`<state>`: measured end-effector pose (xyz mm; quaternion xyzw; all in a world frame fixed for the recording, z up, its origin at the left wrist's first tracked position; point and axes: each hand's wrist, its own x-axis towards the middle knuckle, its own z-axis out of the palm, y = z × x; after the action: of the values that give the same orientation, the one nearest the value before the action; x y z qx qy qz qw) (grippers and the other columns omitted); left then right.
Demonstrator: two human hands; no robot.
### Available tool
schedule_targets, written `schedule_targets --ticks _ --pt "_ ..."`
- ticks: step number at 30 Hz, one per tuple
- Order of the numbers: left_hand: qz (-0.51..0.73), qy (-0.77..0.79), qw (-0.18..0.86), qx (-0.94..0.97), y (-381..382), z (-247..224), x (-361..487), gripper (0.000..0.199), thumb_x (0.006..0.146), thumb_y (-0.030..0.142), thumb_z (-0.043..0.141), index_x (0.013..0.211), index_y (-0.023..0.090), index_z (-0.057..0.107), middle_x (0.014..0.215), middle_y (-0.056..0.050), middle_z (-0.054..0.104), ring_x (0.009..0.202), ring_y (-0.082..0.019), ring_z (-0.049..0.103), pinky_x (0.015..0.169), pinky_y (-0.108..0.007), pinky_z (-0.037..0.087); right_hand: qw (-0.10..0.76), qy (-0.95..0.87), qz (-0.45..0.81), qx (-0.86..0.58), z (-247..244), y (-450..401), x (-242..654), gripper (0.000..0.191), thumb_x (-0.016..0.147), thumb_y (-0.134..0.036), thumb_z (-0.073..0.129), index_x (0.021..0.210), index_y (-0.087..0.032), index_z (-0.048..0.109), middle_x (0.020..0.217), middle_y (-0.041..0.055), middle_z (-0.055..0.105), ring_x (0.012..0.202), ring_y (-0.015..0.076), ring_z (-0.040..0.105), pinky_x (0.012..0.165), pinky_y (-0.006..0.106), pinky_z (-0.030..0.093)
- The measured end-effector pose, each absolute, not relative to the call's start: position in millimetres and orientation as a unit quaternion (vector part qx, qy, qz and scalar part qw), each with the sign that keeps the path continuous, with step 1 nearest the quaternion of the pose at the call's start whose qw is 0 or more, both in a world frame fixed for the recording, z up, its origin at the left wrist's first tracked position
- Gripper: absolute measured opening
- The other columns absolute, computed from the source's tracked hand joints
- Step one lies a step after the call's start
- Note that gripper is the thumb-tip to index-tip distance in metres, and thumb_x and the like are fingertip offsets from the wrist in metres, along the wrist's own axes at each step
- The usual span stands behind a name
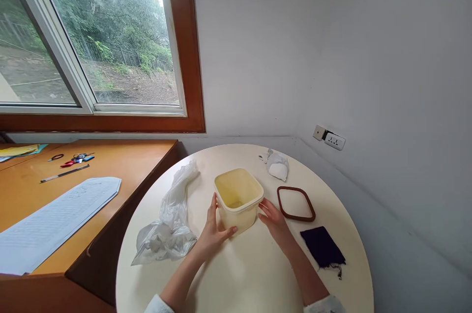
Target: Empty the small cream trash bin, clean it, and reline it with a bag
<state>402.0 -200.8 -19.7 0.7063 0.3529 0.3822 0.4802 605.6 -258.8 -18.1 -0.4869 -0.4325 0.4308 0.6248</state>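
A pale yellow square plastic container (239, 224) with rounded corners and an open top is on the round table, between my hands. My left hand (214, 229) grips its left side, the thumb across the front wall and the fingers along the side. Against its right side, near the rim, my right hand (275, 219) rests with curled fingers, some partly hidden behind the corner. To the right lies a reddish-brown square ring (313, 211), with a dark navy cloth (322, 247) with frayed threads below it.
A crumpled clear plastic bag (171, 224) lies on the left of the round table (254, 283). Toward the back is a small bag with something white (278, 168). A wooden desk (136, 160) at left holds papers (73, 219), a pen (64, 174) and keys (77, 158).
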Motion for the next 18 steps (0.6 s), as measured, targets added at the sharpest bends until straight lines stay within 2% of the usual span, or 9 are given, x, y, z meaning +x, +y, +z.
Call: schedule_targets --ticks 2,5,12,15,18 --pt "0.386 0.361 0.470 0.707 -202 -19 401 0.099 0.069 0.038 0.068 0.141 0.030 0.000 0.148 -0.007 0.008 0.136 -0.026 0.006 0.110 -0.045 0.008 0.625 -0.454 0.454 -0.444 -20 -259 592 0.050 0.068 -0.034 0.064 0.115 -0.023 0.052 0.121 0.0083 0.054 0.116 0.0235 0.046 0.093 0.040 0.040" --pt "0.409 0.343 0.479 0.698 -203 -14 399 0.094 0.070 0.036 0.067 0.141 0.028 0.006 0.147 -0.008 0.015 0.135 -0.027 0.010 0.111 -0.044 0.011 0.615 -0.459 0.453 -0.453 -22 -262 580 0.048 0.069 -0.029 0.063 0.115 -0.025 0.053 0.116 0.0077 0.058 0.111 0.0233 0.051 0.091 0.042 0.040" --pt "0.464 0.315 0.526 0.640 -209 -3 401 0.081 0.070 0.033 0.065 0.138 0.027 0.022 0.138 -0.008 0.036 0.132 -0.030 0.021 0.108 -0.045 0.021 0.596 -0.471 0.416 -0.500 -30 -261 581 0.040 0.069 -0.013 0.048 0.108 -0.023 0.054 0.113 0.0058 0.059 0.106 0.0198 0.054 0.087 0.036 0.045" --pt "0.480 0.321 0.535 0.617 -211 -2 402 0.078 0.070 0.033 0.065 0.137 0.028 0.025 0.137 -0.008 0.037 0.132 -0.030 0.021 0.108 -0.045 0.021 0.594 -0.471 0.368 -0.539 -36 -258 587 0.037 0.068 -0.012 0.044 0.102 -0.021 0.055 0.107 0.0056 0.061 0.099 0.0194 0.058 0.082 0.034 0.047" --pt "0.489 0.321 0.534 0.610 -212 -3 402 0.078 0.071 0.035 0.064 0.137 0.029 0.024 0.139 -0.007 0.032 0.133 -0.030 0.020 0.108 -0.045 0.021 0.587 -0.483 0.263 -0.594 -36 -252 598 0.032 0.070 -0.015 0.041 0.099 -0.021 0.053 0.104 0.0067 0.062 0.094 0.0186 0.061 0.078 0.032 0.050"
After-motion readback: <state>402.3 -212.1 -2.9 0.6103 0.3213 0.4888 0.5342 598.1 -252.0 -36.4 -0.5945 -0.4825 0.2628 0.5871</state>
